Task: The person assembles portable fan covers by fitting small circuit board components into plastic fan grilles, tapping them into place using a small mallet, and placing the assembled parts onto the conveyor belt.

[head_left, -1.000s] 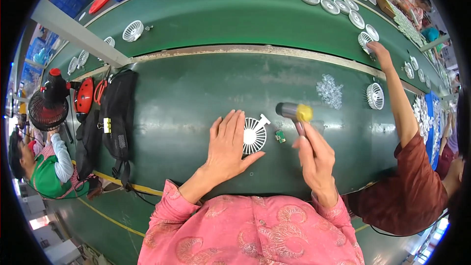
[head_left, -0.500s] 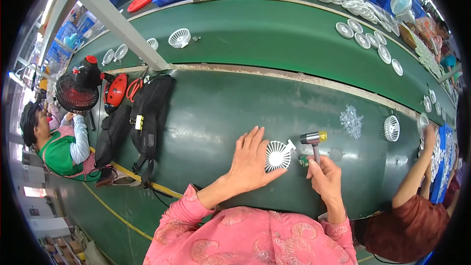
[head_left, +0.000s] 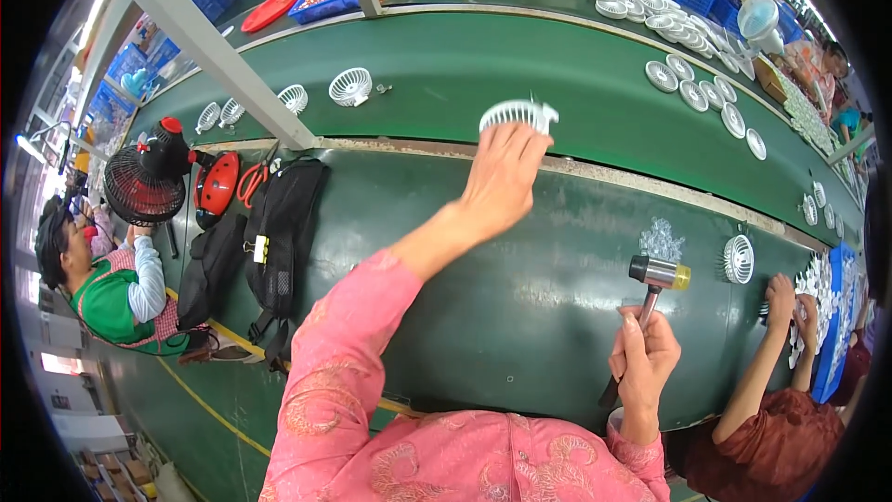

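My left hand is stretched far forward over the near edge of the green belt. Its fingers are closed on a white slotted fan housing, which looks slightly blurred. Whether the housing touches the belt, I cannot tell. Closer to my body, my right hand grips a small mallet by its handle, head up, with one black and one yellow face. Beyond the mallet head lies a heap of clear small parts on the green worktable. Another white fan housing stands right of that heap.
Several white housings and round grilles lie on the belt. A black bag and a red-and-black fan are at left, by a metal post. Co-workers' hands work at right beside a blue bin.
My left hand has carried the fan housing from the worktable forward to the belt. My right hand, with the mallet, has shifted right; the green piece beside it no longer shows.
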A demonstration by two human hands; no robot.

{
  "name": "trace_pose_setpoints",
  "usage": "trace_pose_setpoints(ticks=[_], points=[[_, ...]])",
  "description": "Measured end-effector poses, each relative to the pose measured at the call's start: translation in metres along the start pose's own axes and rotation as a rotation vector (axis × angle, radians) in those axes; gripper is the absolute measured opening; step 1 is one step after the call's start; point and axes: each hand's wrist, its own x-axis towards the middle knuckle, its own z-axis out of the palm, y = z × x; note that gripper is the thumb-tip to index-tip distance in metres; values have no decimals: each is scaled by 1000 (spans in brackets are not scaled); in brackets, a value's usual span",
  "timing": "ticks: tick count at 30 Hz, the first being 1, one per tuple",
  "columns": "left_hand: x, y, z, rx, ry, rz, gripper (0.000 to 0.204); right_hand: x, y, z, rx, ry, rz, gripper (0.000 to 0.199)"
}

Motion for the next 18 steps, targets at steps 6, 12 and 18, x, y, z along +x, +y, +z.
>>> trace_pose_setpoints(ticks=[6, 12, 18], points=[[-2, -48, 38, 94, -141, -7, 47, -5, 1, 2, 2, 16, -44, 4], [-30, -103, 3, 175, 9, -244, 47, 4, 8, -5, 46, 21, -653, 23], [-63, -244, -34, 352, 154, -669, 60, 10, 29, -14, 26, 37, -432, 37]])
